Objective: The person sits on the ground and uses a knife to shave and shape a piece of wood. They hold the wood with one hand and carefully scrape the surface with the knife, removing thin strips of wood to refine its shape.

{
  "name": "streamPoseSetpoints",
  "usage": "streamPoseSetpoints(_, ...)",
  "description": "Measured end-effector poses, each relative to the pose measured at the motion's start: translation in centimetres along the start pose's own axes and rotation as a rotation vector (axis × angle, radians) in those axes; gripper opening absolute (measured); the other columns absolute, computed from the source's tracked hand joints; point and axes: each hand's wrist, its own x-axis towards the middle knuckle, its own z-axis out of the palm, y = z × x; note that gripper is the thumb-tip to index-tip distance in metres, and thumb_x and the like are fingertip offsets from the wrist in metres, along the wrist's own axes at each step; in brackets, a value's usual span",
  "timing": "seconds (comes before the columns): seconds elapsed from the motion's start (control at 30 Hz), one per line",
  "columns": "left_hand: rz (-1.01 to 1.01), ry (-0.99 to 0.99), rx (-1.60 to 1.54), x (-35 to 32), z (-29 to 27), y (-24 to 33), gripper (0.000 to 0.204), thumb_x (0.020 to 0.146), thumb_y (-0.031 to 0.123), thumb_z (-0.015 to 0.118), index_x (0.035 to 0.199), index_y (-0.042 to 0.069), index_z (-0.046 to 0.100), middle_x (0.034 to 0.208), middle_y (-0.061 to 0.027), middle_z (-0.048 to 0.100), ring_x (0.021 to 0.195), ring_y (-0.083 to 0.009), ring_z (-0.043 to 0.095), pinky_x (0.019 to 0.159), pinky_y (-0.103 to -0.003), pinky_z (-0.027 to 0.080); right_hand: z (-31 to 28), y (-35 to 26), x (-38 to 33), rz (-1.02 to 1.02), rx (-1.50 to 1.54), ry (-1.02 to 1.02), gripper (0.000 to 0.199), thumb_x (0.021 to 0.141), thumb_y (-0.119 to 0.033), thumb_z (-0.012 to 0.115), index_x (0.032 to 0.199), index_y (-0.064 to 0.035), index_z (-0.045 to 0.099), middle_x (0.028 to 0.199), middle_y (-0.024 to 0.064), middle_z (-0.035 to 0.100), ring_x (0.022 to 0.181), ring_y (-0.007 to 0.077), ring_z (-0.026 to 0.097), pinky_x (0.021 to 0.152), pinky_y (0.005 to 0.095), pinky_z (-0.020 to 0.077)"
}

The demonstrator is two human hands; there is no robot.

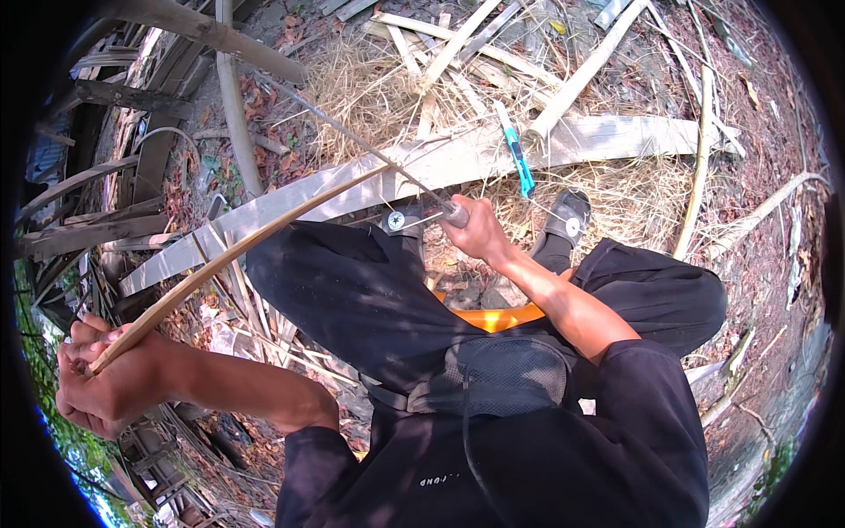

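My left hand (pixel 119 383), at the far left, is closed round the lower end of a long bamboo strip (pixel 233 251). The strip slants up and to the right across my left knee. In front of me, my right hand (pixel 480 231) grips the handle of a long, thin-bladed knife (pixel 339 134). Its dark blade reaches up and to the left, and the strip's far end meets or overlaps it; whether they touch I cannot tell. Beyond my right hand, a blue utility knife (pixel 518 158) lies across a long grey board (pixel 607 141).
Dry straw-like shavings (pixel 370 97) and bamboo pieces (pixel 590 66) cover the ground beyond the board. Stacked timber (pixel 132 97) stands at the left, with a thick pole (pixel 233 114) beside it. An orange seat (pixel 497 317) shows between my legs.
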Motion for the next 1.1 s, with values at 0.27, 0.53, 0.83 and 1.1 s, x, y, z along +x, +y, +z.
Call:
streamPoseSetpoints(0.27, -0.051, 0.081, -0.031, 1.9, -1.2, -2.6, 0.014, 0.069, -0.004, 0.054, 0.063, 0.000, 0.043, 0.048, -0.0074, 0.040, 0.039, -0.0148, 0.038, 0.038, -0.025, 0.033, 3.8, 8.7, 1.0, 0.359, 0.045, -0.260, 0.029, 0.077, -0.028, 0.060, 0.082, 0.0005, 0.058, 0.066, 0.0124, 0.060, 0.062, 0.0249, 0.061, 0.060, 0.0369, 0.0503)
streamPoseSetpoints(0.53, -0.069, 0.111, -0.009, 1.9, -2.1, -2.9, 0.015, 0.069, -0.004, 0.056, 0.061, 0.000, 0.044, 0.049, -0.0064, 0.041, 0.039, -0.0139, 0.039, 0.039, -0.024, 0.035, 0.2, 3.2, 2.5, -0.251, 0.074, 0.254, 0.018, 0.077, -0.015, 0.063, 0.080, 0.0013, 0.058, 0.055, 0.0102, 0.054, 0.047, 0.0228, 0.053, 0.050, 0.0332, 0.0439)
streamPoseSetpoints(0.83, -0.029, 0.070, -0.003, 1.9, -2.7, -2.0, 0.014, 0.068, -0.005, 0.054, 0.060, -0.003, 0.043, 0.050, -0.0102, 0.038, 0.039, -0.0164, 0.037, 0.038, -0.023, 0.028, 4.4, 5.6, -0.6, 0.195, -0.389, -0.066, 0.027, 0.079, -0.026, 0.054, 0.084, -0.0010, 0.063, 0.076, 0.0223, 0.064, 0.075, 0.0377, 0.064, 0.071, 0.0417, 0.0525)
streamPoseSetpoints(1.1, -0.004, 0.105, 0.032, 1.9, -3.0, -1.8, 0.023, 0.066, -0.008, 0.059, 0.059, 0.001, 0.038, 0.052, -0.0108, 0.045, 0.039, -0.0167, 0.042, 0.035, -0.026, 0.033, 2.8, 6.5, 1.0, 0.243, 0.073, -0.279, 0.027, 0.071, -0.022, 0.060, 0.086, 0.0000, 0.062, 0.078, 0.0216, 0.064, 0.076, 0.0348, 0.063, 0.071, 0.0411, 0.0490)
